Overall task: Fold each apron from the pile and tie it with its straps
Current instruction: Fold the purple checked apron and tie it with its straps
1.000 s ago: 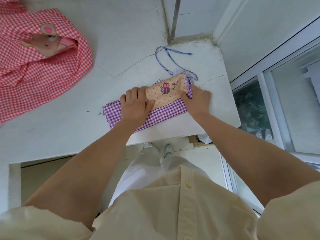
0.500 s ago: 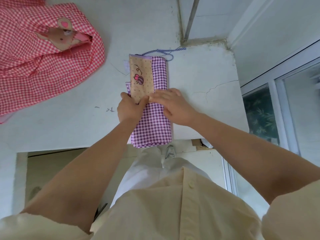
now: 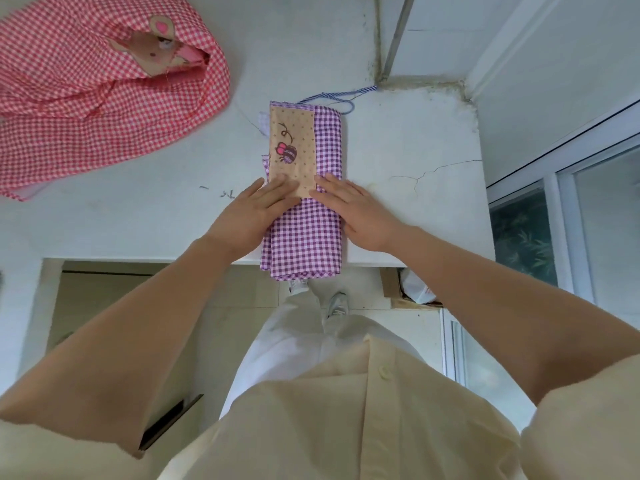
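Purple gingham apron [image 3: 304,233]: folded long, laid lengthwise away from the person, near end overhanging the bench [image 3: 415,140] edge.
Left hand [image 3: 258,211]: flat, fingers straight, pressed on the apron.
Right hand [image 3: 358,211]: flat, fingers straight, pressed alongside.

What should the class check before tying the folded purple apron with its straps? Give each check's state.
1. Purple apron folded into a narrow strip: ok.
2. Left hand and right hand flat on it: ok.
3. Strap lying loose at the far end: ok.
4. Second strap in sight: cannot tell.
5. Whole strip on the table: not ok, near end overhangs the edge.
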Demonstrator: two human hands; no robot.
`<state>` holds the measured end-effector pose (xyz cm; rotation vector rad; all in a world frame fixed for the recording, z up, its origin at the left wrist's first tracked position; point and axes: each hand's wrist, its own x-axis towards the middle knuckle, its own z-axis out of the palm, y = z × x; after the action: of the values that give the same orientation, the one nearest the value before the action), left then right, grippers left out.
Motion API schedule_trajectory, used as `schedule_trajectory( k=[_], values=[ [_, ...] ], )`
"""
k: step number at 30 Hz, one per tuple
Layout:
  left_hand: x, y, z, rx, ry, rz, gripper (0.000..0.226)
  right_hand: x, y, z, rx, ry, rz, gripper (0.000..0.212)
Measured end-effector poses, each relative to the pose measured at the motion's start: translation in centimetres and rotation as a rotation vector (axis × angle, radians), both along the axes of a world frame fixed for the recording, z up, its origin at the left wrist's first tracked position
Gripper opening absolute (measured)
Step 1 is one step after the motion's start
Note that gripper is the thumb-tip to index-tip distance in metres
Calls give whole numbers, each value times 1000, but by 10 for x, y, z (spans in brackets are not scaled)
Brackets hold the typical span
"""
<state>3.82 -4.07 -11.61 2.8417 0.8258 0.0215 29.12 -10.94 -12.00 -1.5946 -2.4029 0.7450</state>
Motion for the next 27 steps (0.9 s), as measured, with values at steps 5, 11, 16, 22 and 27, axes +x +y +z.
schedule_trajectory(
  k=[5, 11, 16, 22, 27],
  values=[
    [-13, -5, -3, -192, -10, 60, 81, -2, -16, -3, -62, -12, -3, 90],
    [-13, -2, -3, -284, -48, 84, 81, -5, -8, -9, -43, 11, 18, 94],
    [-12, -3, -9, -361, -150, 177, 60, 5, -9, -14, -12, 26, 23, 91],
    [8, -1, -4, -619, -390, 667, 19, -11, 8, -10, 15, 230, -242, 51],
    [27, 10, 17, -541, -496, 718, 45, -21, 28, 1, -69, 417, -456, 35]
  ],
)
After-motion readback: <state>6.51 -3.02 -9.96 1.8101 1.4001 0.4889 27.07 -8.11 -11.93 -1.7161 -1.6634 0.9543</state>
